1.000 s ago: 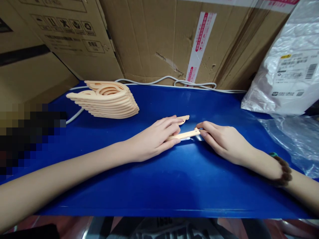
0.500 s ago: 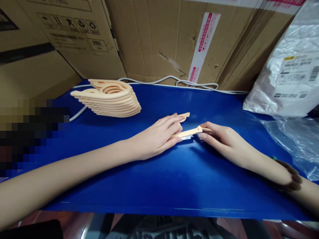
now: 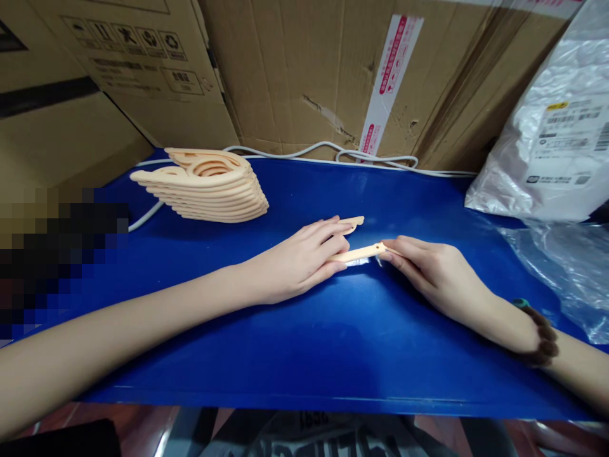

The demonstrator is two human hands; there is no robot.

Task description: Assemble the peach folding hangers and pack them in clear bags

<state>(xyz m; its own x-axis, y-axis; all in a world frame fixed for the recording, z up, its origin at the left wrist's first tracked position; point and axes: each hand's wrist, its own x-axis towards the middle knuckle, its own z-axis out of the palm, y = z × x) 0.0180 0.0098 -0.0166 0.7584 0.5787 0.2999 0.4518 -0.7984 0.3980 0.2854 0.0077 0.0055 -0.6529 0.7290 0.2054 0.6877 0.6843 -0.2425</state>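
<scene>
My left hand (image 3: 307, 257) lies over a beige plastic piece (image 3: 359, 254) on the blue table, fingers curled and pressing on it. Two arms of the piece stick out on the right: a short far one with a curved cutout, and a straight near one with a small hole at its tip. At that tip my right hand (image 3: 431, 266) is closed in a pinch, and a thin beige sliver shows between its fingers. The rest of what it grips is hidden. Behind the left hand stands a neat stack of beige plastic pieces (image 3: 209, 184) with curved openings.
Cardboard boxes (image 3: 285, 76) stand along the back of the blue table (image 3: 266, 355). A white cable (image 3: 304, 154) runs along their foot. On the right are a labelled plastic bag (image 3: 537, 152) and a clear plastic sheet (image 3: 547, 266).
My right hand has shifted slightly and its fingers have drawn closer together at the arm's tip. My left hand and the beige piece stay almost where they were.
</scene>
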